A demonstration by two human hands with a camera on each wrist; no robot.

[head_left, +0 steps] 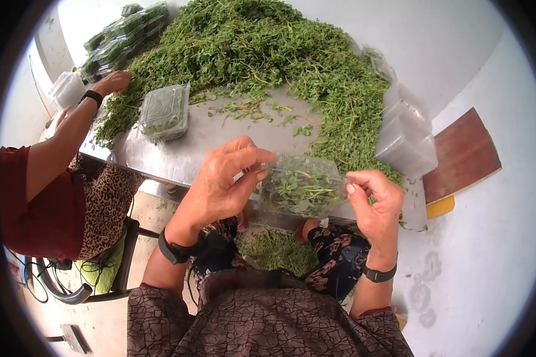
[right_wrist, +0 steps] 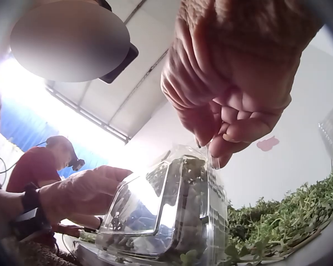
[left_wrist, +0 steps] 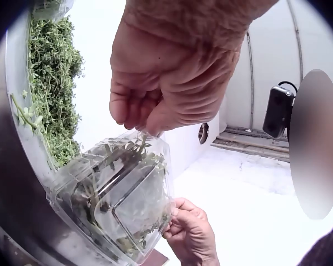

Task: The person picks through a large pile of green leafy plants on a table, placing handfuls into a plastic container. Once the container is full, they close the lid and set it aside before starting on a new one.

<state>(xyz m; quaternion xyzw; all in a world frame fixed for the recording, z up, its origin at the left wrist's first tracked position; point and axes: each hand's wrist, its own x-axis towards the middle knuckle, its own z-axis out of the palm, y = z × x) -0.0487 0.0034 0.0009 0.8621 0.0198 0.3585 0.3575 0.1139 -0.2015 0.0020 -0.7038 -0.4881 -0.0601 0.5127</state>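
Observation:
Between both hands is a clear plastic clamshell box [head_left: 304, 189] with leafy green stems inside, held over the front edge of the metal table [head_left: 155, 156]. My left hand [head_left: 220, 181] pinches its left end between thumb and fingers. At the opposite end my right hand [head_left: 376, 205] grips the rim, thumb uppermost. The left wrist view shows the box [left_wrist: 116, 199] tilted, its ridged lid facing the camera. From the right wrist, the fingertips of the right hand [right_wrist: 233, 94] pinch a corner of the clear plastic.
A big heap of greens [head_left: 250, 47] covers the table's back and right. A lidded box [head_left: 165, 112] stands left of centre, stacked empty boxes [head_left: 406, 134] at right, filled boxes [head_left: 122, 38] back left. Another person's arm [head_left: 59, 128] reaches in at left. A brown board [head_left: 464, 152] leans right.

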